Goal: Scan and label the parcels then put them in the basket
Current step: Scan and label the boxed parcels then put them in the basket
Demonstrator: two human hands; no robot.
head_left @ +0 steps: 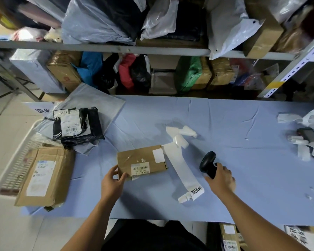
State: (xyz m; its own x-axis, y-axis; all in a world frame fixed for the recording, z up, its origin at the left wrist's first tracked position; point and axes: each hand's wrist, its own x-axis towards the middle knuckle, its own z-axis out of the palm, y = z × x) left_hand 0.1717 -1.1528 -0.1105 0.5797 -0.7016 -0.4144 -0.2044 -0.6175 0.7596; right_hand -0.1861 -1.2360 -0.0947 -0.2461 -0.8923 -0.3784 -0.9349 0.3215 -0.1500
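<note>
A small flat cardboard parcel (141, 161) with a barcode label and a blank white sticker lies on the blue table cover (234, 124). My left hand (113, 180) holds its near-left corner, thumb on the top face. My right hand (220, 178) grips the handle of a black barcode scanner (208, 161), whose head points toward the parcel. A long white strip of labels (181, 165) with printed characters at its near end runs between parcel and scanner. A white basket (16, 160) at the left holds a large cardboard box (43, 176) and black bagged parcels (76, 125).
A grey mailer bag (98, 102) lies behind the black parcels. Peeled label backings (303, 151) and a small dark device (306, 134) sit at the table's right end. Metal shelves (134, 48) behind the table are packed with bags and boxes. More boxes (228, 236) stand under the table.
</note>
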